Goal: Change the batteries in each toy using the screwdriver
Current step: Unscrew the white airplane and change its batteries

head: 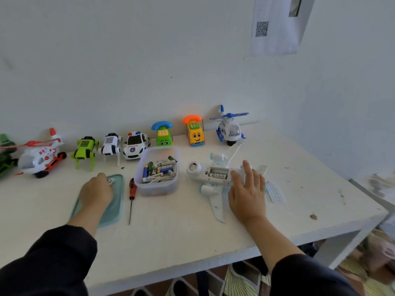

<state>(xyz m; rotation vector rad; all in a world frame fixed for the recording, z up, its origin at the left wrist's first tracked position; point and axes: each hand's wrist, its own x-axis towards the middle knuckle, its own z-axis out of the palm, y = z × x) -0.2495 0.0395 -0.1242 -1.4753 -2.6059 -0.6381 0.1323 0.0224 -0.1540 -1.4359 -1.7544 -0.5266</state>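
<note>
While left hand [97, 190] pinches battery [110, 181] — right hand [248, 189] flat on plane [213, 174].

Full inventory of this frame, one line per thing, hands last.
toy airplane: 1, white, belly up right of centre, battery bay open, batteries inside
battery tub: 1, clear plastic, centre, holds loose batteries
tub lid: 1, teal, flat, left of screwdriver
screwdriver: 1, red handle, lying between lid and tub
battery cover: 1, white, lying right of airplane
toy helicopters: 2, red-white far left, blue-white back right
robot dogs: 2, green, white, back row
police car: 1, white, back row
toy phone cars: 2, green, yellow, back row
green toy: 1, left edge, cut off
QR sheet: 1, white, on wall
left hand: over lid, holds a battery
right hand: fingers straight, resting on airplane
</note>
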